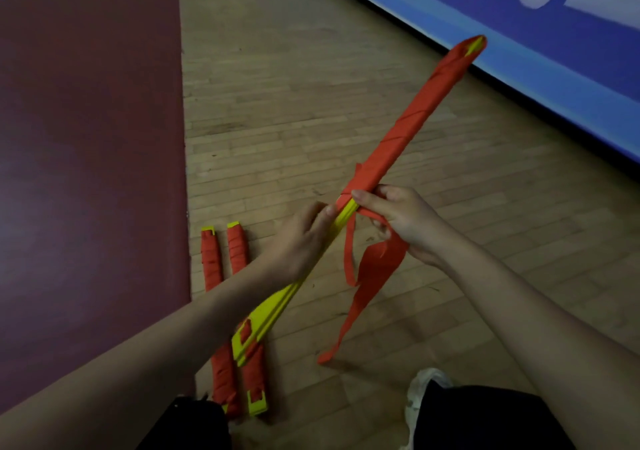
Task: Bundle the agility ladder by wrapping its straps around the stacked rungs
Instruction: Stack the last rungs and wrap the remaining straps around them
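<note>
Holding a stack of flat yellow plastic ladder rungs (270, 314) slantwise above the pale wooden plank floor (294, 103), far half already wound in red fabric strap (408, 127). Bare yellow part gripped by the left hand (301, 238), fingers curled round it; strap pinched at the wrap's edge by the right hand (401, 221), loose red tail (363, 297) hanging to the floor. Two wrapped red-and-yellow bundles (212, 262) lying side by side below, beside a dark red mat (86, 137).

Left hand (301, 238) hides part of rungs (272, 311).
</note>
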A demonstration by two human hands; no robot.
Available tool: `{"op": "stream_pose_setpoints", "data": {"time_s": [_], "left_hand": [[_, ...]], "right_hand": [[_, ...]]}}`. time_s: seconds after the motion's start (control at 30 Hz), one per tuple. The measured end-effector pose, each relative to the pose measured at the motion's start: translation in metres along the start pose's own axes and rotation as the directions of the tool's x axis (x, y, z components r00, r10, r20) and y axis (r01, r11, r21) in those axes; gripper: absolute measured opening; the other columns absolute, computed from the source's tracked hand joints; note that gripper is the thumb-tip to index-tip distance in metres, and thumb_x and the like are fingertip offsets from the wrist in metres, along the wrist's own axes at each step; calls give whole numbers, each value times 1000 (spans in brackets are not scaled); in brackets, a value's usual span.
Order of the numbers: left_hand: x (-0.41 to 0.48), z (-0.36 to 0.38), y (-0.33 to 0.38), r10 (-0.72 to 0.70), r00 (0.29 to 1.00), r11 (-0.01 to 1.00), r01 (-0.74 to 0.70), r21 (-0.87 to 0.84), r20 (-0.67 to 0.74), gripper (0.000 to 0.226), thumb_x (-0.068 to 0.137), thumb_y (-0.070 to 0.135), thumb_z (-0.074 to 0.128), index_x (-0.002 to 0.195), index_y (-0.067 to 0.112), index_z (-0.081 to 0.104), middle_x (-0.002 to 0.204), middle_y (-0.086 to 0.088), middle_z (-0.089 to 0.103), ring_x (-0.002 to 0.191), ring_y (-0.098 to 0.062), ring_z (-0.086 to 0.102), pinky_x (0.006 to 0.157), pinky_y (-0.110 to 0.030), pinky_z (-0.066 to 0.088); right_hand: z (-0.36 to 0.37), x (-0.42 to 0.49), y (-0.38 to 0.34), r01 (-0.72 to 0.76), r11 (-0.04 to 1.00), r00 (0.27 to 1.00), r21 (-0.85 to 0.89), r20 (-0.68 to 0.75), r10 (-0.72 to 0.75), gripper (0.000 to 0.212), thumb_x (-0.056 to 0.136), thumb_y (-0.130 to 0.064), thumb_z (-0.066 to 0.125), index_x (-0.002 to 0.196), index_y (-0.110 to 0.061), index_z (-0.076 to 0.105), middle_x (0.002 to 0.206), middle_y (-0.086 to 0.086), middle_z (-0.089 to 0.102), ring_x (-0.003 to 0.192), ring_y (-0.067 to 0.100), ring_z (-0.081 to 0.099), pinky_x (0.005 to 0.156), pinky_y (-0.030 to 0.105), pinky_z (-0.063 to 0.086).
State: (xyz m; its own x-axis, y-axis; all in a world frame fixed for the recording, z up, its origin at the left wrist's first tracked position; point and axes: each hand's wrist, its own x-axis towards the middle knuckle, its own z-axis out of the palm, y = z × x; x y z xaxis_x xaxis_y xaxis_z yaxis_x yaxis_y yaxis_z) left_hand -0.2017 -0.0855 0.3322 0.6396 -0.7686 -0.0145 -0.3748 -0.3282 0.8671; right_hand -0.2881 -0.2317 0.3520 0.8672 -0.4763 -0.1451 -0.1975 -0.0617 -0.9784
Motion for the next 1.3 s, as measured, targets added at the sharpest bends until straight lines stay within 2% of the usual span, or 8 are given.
{"op": "stream_pose_setpoints", "data": {"time_s": [0.07, 0.2, 0.43, 0.6, 0.87, 1.07, 1.23, 1.3], "left_hand": [[2, -3, 4, -104, 994, 974, 95, -207, -29, 22, 100, 32, 46, 91, 16, 58, 72, 1, 51, 68, -12, 48, 55, -20, 38], [6, -17, 16, -202, 979, 822, 187, -537, 33, 22, 97, 32, 52, 98, 16, 66, 87, 1, 64, 78, -11, 57, 68, -22, 45], [6, -30, 16, -89, 990, 942, 120, -314, 109, 22, 88, 27, 64, 97, 8, 71, 70, 9, 56, 59, 3, 42, 60, -19, 32], [9, -33, 15, -142, 985, 912, 170, -374, 102, 30, 89, 24, 63, 104, -2, 67, 90, -12, 63, 77, -15, 52, 70, -24, 40], [17, -32, 4, -328, 944, 788, 266, -556, -14, 19, 87, 21, 69, 91, 4, 65, 82, -9, 66, 73, -21, 60, 67, -27, 52], [22, -38, -5, -470, 865, 679, 226, -699, -176, 11, 89, 19, 67, 86, 12, 59, 73, 0, 59, 52, -9, 53, 47, -15, 48], [24, -38, -7, -499, 837, 626, 169, -762, -225, 15, 92, 13, 63, 104, 10, 55, 78, -1, 60, 46, -3, 61, 47, -15, 49], [23, -38, -4, -497, 846, 562, 144, -815, -194, 15, 92, 9, 61, 106, 9, 54, 80, -2, 61, 48, -5, 64, 47, -16, 51]], "right_hand": [[-3, -2, -2, 13, 1000, 999, -18, 53, -12, 12, 92, -24, 61, 89, -15, 68, 48, -6, 39, 39, 3, 36, 37, 16, 31], [-5, -8, -12, 1, 999, 978, -33, 210, 6, 9, 92, -21, 60, 90, -18, 69, 48, -7, 37, 38, 2, 34, 38, 15, 30], [1, -11, -11, -24, 988, 908, -150, 410, 84, 5, 92, -14, 60, 90, -13, 64, 48, -13, 44, 41, 1, 37, 40, 14, 32], [-2, -4, -6, -3, 982, 956, -187, 288, 58, 37, 78, -26, 74, 100, 3, 69, 56, -4, 55, 49, 5, 49, 49, 18, 41], [5, 1, 6, 71, 933, 996, -354, 79, -46, 39, 82, -38, 72, 115, -18, 64, 112, -5, 67, 109, 6, 60, 96, 26, 46], [24, -12, -1, 117, 901, 992, -418, 82, -91, 44, 81, -49, 69, 115, -23, 54, 107, -11, 59, 98, 4, 57, 83, 18, 47], [31, -16, 4, 253, 509, 967, -823, 236, -99, 74, 79, -44, 71, 139, -31, 30, 144, -8, 37, 119, 18, 52, 90, 38, 47], [30, -13, 5, 258, 503, 965, -825, 189, -184, 65, 88, -27, 62, 144, -29, 29, 147, -6, 34, 122, 21, 51, 85, 33, 45]]}}
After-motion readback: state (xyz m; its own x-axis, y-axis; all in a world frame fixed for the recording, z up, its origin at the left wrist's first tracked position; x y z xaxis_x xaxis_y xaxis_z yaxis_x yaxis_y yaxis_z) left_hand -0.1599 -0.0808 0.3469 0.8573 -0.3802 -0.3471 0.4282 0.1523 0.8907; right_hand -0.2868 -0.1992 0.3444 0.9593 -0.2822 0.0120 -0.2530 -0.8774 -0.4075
